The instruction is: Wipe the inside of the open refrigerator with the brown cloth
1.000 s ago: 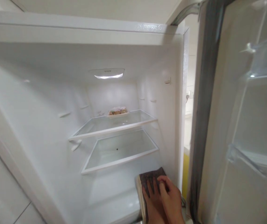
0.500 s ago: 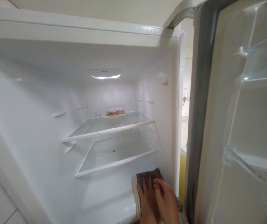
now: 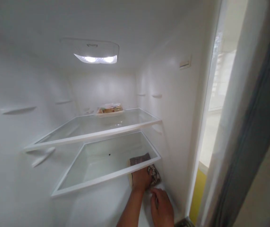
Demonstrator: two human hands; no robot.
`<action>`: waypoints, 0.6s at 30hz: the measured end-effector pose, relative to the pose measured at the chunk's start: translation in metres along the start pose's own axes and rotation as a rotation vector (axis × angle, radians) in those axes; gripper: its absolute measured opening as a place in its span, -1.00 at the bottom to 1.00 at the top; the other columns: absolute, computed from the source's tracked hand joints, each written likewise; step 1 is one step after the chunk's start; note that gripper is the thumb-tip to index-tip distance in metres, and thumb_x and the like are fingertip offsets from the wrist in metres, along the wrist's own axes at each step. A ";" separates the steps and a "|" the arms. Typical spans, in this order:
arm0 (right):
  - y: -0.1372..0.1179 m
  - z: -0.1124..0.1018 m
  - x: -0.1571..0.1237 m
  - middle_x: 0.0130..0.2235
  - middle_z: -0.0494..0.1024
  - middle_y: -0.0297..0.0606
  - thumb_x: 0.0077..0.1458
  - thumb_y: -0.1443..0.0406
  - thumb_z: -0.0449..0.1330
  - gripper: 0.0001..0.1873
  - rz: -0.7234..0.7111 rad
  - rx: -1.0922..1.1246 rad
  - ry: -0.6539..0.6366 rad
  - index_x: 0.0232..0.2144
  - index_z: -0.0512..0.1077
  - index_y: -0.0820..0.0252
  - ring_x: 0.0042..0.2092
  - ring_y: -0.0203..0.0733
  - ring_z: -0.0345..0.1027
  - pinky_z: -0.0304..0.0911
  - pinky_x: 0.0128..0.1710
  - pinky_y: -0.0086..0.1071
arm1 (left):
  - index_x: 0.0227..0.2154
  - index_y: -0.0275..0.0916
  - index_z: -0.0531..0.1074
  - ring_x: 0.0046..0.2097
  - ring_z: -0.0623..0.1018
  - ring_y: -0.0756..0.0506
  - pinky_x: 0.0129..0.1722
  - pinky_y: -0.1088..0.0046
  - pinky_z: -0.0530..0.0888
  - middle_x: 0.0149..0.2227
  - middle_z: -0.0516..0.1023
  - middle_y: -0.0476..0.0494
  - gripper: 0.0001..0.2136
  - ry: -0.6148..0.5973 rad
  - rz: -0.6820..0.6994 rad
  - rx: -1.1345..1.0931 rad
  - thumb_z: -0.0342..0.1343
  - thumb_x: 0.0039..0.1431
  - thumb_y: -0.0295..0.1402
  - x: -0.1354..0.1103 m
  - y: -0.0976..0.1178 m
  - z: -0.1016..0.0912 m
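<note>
I am looking into an open white fridge. My left hand (image 3: 140, 179) reaches in under the lower glass shelf (image 3: 97, 179) and presses on a dark brown cloth (image 3: 139, 160), fingers closed over it. The cloth lies on the white floor below the shelf, against the right wall, and part of it shows through the glass. Just in front of the cloth, my right hand (image 3: 162, 206) rests on the white floor with its fingers loosely bent and nothing in them.
The upper glass shelf (image 3: 94, 134) carries a tray of wrapped food (image 3: 109, 110) at the back. A lamp (image 3: 94, 58) glows in the ceiling. The fridge door with its grey seal (image 3: 255, 135) stands open on the right.
The view has moved closer into the fridge. My left hand has pushed the cloth deeper, under the lower shelf. My right hand has come off the cloth and stays nearer the front.
</note>
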State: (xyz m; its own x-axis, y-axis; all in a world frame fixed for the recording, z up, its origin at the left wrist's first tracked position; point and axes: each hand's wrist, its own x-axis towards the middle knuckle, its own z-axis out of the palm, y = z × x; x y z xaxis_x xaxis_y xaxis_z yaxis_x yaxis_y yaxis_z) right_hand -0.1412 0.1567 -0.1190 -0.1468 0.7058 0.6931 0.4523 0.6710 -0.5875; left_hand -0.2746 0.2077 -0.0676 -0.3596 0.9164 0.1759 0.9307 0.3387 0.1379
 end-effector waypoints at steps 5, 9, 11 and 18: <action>-0.003 0.010 -0.004 -0.34 0.63 -0.18 0.36 0.17 -0.11 -0.57 0.056 -0.110 0.001 -0.31 0.53 0.11 -0.28 -0.13 0.51 0.38 -0.22 -0.30 | 0.32 0.01 0.19 0.42 0.07 -0.48 0.34 -0.32 -0.02 0.44 0.11 -0.22 -0.45 0.032 0.024 0.019 -0.14 0.30 -0.06 0.039 -0.021 0.005; -0.002 0.012 -0.002 -0.33 0.63 -0.19 0.29 0.22 -0.08 -0.64 0.114 -0.140 -0.032 -0.32 0.52 0.08 -0.27 -0.11 0.51 0.37 -0.21 -0.28 | 0.31 0.01 0.21 0.41 0.11 -0.47 0.30 -0.36 0.06 0.42 0.17 -0.22 -0.45 0.011 0.017 0.021 -0.13 0.29 -0.03 0.067 -0.033 0.011; 0.001 0.010 0.000 -0.32 0.64 -0.21 0.25 0.24 -0.05 -0.67 0.149 -0.130 -0.032 -0.32 0.53 0.07 -0.24 -0.11 0.53 0.40 -0.20 -0.29 | 0.30 0.02 0.22 0.41 0.13 -0.45 0.30 -0.34 0.10 0.41 0.18 -0.20 -0.46 0.004 0.014 0.022 -0.13 0.29 -0.03 0.074 -0.039 0.014; 0.000 0.004 0.001 -0.28 0.67 -0.22 0.18 0.21 0.01 -0.70 0.225 -0.066 -0.008 -0.32 0.56 0.06 -0.24 -0.10 0.57 0.43 -0.20 -0.29 | 0.29 -0.03 0.24 0.41 0.17 -0.34 0.34 -0.16 0.13 0.40 0.20 -0.18 -0.49 0.044 -0.055 0.087 -0.11 0.29 -0.17 0.051 -0.101 0.004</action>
State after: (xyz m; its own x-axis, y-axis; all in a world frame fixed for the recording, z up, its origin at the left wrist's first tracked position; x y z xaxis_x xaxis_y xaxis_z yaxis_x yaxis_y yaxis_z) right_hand -0.1448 0.1578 -0.1200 -0.0430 0.8380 0.5439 0.5309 0.4804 -0.6982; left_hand -0.3870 0.2209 -0.0760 -0.4110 0.8864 0.2128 0.9112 0.4071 0.0641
